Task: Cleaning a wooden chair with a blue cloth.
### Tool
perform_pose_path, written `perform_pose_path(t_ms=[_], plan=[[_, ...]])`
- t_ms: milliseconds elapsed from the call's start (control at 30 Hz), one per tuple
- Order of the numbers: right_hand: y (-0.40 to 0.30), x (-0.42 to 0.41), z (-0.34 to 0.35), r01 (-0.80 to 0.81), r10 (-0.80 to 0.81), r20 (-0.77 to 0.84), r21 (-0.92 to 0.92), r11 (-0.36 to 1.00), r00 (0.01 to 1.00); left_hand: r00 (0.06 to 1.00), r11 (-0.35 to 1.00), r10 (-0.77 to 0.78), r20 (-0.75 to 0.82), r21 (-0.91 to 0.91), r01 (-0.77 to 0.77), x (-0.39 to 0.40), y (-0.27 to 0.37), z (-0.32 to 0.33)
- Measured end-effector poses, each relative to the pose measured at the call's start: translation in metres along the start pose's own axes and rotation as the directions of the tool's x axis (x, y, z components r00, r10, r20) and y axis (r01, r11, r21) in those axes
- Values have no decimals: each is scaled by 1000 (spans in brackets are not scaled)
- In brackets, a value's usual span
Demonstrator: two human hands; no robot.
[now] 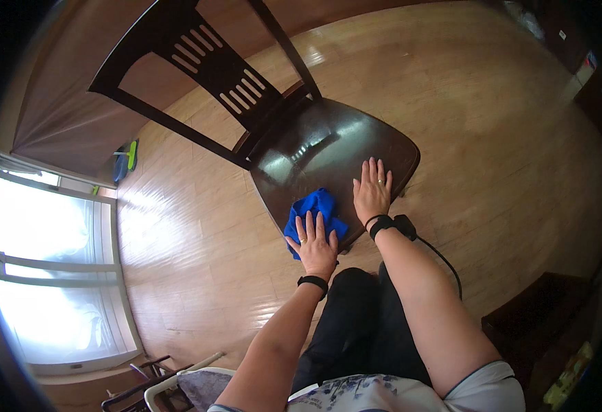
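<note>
A dark brown wooden chair (326, 139) stands before me, its slatted backrest (218, 67) on the far side. On the near left corner of its glossy seat lies a crumpled blue cloth (308, 203). My left hand (316, 247) rests flat on the cloth with its fingers spread. To the right, my right hand (372, 193) lies palm down on the bare seat near its right edge, holding nothing. Both wrists wear black bands, and a small black device (405, 226) with a cable sits at the right wrist.
Light wood flooring (486, 170) surrounds the chair. A bright window (48, 262) is at the left, with a broom-like tool with a green part (132, 153) near the wall. Folded furniture frames (167, 381) stand at lower left; a dark piece of furniture (532, 304) is at lower right.
</note>
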State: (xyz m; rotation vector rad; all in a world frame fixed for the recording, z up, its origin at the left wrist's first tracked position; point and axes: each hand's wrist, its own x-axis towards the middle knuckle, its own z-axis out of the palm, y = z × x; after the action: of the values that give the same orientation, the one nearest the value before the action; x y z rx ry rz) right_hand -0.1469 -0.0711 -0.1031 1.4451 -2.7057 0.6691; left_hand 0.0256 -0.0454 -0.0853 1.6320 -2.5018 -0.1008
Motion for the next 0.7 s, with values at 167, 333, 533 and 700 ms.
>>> perform_pose_path(t_ms=[167, 333, 533, 700], plan=[[0, -3, 2, -6, 6, 10, -10, 1000, 1000, 999, 999, -33, -16, -15, 33, -10, -15, 3], [-1, -6, -2, -14, 16, 53, -33, 999, 998, 999, 999, -31, -38, 9, 31, 13, -28, 6], [-2, -5, -4, -9, 12, 66, -45, 999, 998, 1000, 999, -22, -15, 29, 22, 60, -52, 10], [-2, -4, -6, -3, 6, 69, -45, 999, 998, 999, 999, -44, 18, 15, 44, 102, -70, 14]])
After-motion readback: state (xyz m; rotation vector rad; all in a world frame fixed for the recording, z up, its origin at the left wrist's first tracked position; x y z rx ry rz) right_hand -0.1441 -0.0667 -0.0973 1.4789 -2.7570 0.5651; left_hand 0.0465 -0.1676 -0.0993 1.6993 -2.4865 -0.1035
